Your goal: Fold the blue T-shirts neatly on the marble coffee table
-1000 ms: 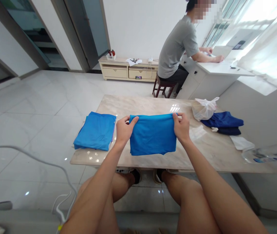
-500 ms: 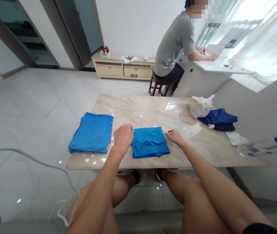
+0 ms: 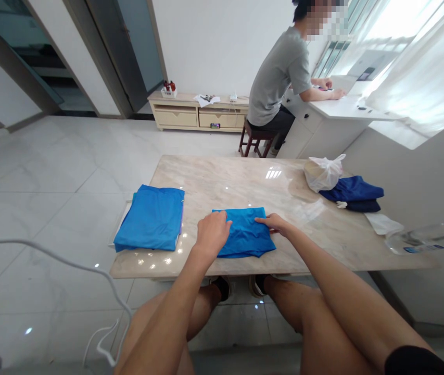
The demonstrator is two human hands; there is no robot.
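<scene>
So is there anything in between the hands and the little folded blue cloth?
No, nothing visible. Both hands already rest on the folded blue cloth: the left hand on its left part, the right hand on its right edge. The blue pile lies apart to the left on the table.

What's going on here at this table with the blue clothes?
A seated person is pressing both hands on a folded blue garment lying near the front edge of a marble table. The left hand rests on its left part, the right hand flat on its right edge. A stack of folded blue garments sits to the left, and dark navy clothes beside a white plastic bag lie at the far right. Another person sits at a white desk behind.
</scene>
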